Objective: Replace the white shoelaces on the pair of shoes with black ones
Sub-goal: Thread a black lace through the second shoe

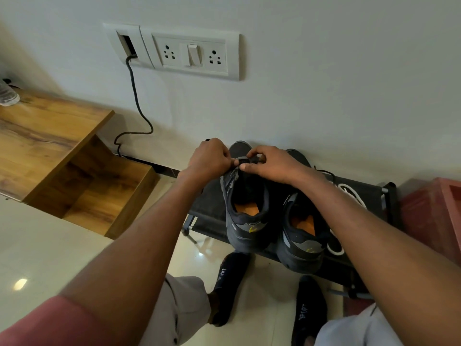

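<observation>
2 dark sneakers stand side by side on a black fabric shoe rack [207,208] against the wall, heels toward the person. Both hands work at the front of the left sneaker [245,211], near its toe end. The left hand [208,158] is closed in a loose fist, thumb and forefinger pinched on something dark at the shoe's edge, probably the end of a black lace; the lace itself is too small to make out clearly. The right hand [272,166] is curled over the tongue, its thumb and forefinger pinching at the same spot, likely holding an eyelet row or the lace's other end.

The white laces [349,193] lie in loose coils on the rack beside the right sneaker [303,236], partly hidden by the right forearm, so they look to be out of both shoes. A thin black cord near them may be the second black lace. No lacing shows over either shoe's open throat, which suggests removal is done and threading of black laces is only at its first eyelets on the left sneaker. The right sneaker appears untouched by new lace, so most of the relacing and tying on both remains.
</observation>
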A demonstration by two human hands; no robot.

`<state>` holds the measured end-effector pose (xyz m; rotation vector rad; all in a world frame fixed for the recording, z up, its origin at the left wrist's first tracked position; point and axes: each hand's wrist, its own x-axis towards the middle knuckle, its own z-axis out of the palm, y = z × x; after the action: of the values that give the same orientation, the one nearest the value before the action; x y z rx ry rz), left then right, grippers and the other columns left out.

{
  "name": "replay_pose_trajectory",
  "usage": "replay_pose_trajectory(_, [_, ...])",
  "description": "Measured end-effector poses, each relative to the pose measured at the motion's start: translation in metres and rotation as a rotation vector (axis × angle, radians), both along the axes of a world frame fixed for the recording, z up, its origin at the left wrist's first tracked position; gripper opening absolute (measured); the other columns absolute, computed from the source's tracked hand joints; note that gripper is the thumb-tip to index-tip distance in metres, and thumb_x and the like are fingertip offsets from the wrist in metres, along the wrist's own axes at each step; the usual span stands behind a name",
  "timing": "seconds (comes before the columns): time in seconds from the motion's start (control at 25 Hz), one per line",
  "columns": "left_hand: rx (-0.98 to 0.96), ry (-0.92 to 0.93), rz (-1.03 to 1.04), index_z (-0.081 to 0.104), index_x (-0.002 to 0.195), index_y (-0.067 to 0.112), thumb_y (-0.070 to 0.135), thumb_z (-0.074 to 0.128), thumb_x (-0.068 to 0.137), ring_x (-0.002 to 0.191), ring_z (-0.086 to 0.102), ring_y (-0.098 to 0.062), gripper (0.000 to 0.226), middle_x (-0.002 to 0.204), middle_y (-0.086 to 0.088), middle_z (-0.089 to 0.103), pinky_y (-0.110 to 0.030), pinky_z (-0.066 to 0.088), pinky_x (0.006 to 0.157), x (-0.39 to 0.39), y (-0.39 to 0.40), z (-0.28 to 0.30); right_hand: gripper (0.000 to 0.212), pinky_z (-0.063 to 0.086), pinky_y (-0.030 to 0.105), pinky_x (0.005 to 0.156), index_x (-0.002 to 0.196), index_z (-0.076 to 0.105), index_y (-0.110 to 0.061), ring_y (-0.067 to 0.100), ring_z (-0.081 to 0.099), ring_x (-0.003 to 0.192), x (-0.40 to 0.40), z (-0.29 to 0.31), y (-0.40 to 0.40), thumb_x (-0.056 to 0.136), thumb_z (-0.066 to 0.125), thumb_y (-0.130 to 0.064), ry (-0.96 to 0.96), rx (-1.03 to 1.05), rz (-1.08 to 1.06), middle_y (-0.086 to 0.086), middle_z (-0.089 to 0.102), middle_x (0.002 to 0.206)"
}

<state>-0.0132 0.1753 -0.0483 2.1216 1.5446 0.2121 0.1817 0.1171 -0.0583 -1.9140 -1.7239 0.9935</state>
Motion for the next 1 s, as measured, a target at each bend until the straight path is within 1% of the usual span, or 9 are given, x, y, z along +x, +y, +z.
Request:
replay_pose_trajectory(0.08, [-0.101, -0.106, 0.027, 0.060, 0.057, 0.020, 0.029, 0.076, 0.093, 0.063, 0.061, -0.018, 0.041, 0.060, 0.001, 0.060, -0.027, 0.042, 0.052, -0.001, -0.001, 0.005, 0.047, 0.043, 0.029, 0.084, 0.128, 0.066, -0.028, 0.017, 0.060, 0.103, 0.001, -0.004, 0.001, 0.088, 0.079, -0.051, -0.024, 0.013, -0.014, -0.008, 0.059, 0.101])
replay_pose_trajectory(0.2, [-0.368, -0.673, 0.331, 0.063, 0.089, 0.000, 0.011, 0.058, 0.104, 0.087, 0.073, -0.036, 0.020, 0.087, -0.015, 0.068, -0.041, 0.065, 0.065, -0.005, -0.001, 0.026, 0.040, 0.042, 0.027, 0.083, 0.123, 0.069, -0.028, 0.015, 0.061, 0.100, 0.002, -0.005, 0.002, 0.087, 0.081, -0.042, 0.003, 0.021, -0.071, -0.018, 0.055, 0.092])
replay_pose_trajectory(0.24, [-0.376, -0.720, 0.388, 0.060, 0.094, -0.003, 0.013, 0.054, 0.107, 0.085, 0.073, -0.039, 0.021, 0.089, -0.019, 0.067, -0.046, 0.065, 0.067, -0.010, 0.001, 0.029, 0.039, 0.042, 0.027, 0.081, 0.122, 0.070, -0.027, 0.014, 0.061, 0.099, 0.002, -0.005, 0.002, 0.088, 0.081, -0.040, 0.019, 0.021, -0.074, -0.018, 0.055, 0.091])
replay_pose_trajectory(0.28, [-0.305, -0.598, 0.378, 0.060, 0.093, -0.005, 0.018, 0.053, 0.107, 0.081, 0.074, -0.039, 0.027, 0.087, -0.020, 0.069, -0.048, 0.064, 0.069, -0.015, 0.003, 0.028, 0.038, 0.041, 0.027, 0.079, 0.122, 0.069, -0.027, 0.013, 0.060, 0.096, 0.001, -0.006, 0.001, 0.088, 0.081, -0.040, 0.031, 0.018, -0.069, -0.018, 0.055, 0.091])
replay_pose_trajectory(0.4, [-0.138, 0.133, 0.174, 0.059, 0.079, 0.003, 0.031, 0.059, 0.101, 0.072, 0.071, -0.034, 0.035, 0.077, -0.015, 0.071, -0.039, 0.060, 0.071, -0.030, -0.006, 0.019, 0.037, 0.040, 0.027, 0.075, 0.121, 0.068, -0.029, 0.012, 0.058, 0.092, -0.002, -0.005, 0.002, 0.088, 0.081, -0.040, 0.039, 0.009, -0.068, -0.017, 0.055, 0.090])
replay_pose_trajectory(0.44, [-0.142, 0.229, 0.143, 0.056, 0.081, 0.006, 0.031, 0.059, 0.100, 0.078, 0.067, -0.033, 0.031, 0.086, -0.014, 0.068, -0.037, 0.054, 0.072, -0.030, -0.009, 0.017, 0.037, 0.040, 0.027, 0.074, 0.121, 0.068, -0.030, 0.012, 0.058, 0.092, -0.001, -0.005, 0.002, 0.088, 0.081, -0.040, 0.034, 0.008, -0.069, -0.017, 0.055, 0.090])
replay_pose_trajectory(0.6, [0.085, 0.129, 0.204, 0.055, 0.119, 0.004, 0.026, 0.055, 0.099, 0.112, 0.055, -0.040, 0.030, 0.122, -0.020, 0.056, -0.046, 0.047, 0.089, -0.013, -0.007, 0.019, 0.035, 0.045, 0.029, 0.079, 0.119, 0.068, -0.031, 0.017, 0.062, 0.097, -0.001, -0.005, 0.002, 0.088, 0.081, -0.040, 0.028, -0.003, -0.076, -0.013, 0.058, 0.093])
replay_pose_trajectory(0.76, [-0.150, -0.008, 0.132, 0.054, 0.074, 0.010, 0.045, 0.060, 0.102, 0.069, 0.055, -0.024, 0.046, 0.075, -0.008, 0.058, -0.033, 0.035, 0.057, 0.006, -0.003, 0.006, 0.026, 0.043, 0.029, 0.084, 0.119, 0.070, -0.027, 0.015, 0.061, 0.102, -0.001, -0.005, 0.001, 0.097, 0.070, -0.041, 0.029, 0.024, -0.078, -0.010, 0.062, 0.097])
replay_pose_trajectory(1.0, [-0.353, -0.253, 0.137, 0.055, 0.078, 0.014, 0.036, 0.047, 0.110, 0.069, 0.050, -0.021, 0.040, 0.072, -0.004, 0.053, -0.031, 0.040, 0.063, 0.006, -0.007, -0.007, 0.020, 0.044, 0.028, 0.086, 0.114, 0.073, -0.028, 0.013, 0.063, 0.105, 0.004, -0.008, 0.001, 0.097, 0.070, -0.040, 0.118, 0.002, -0.142, -0.010, 0.065, 0.102])
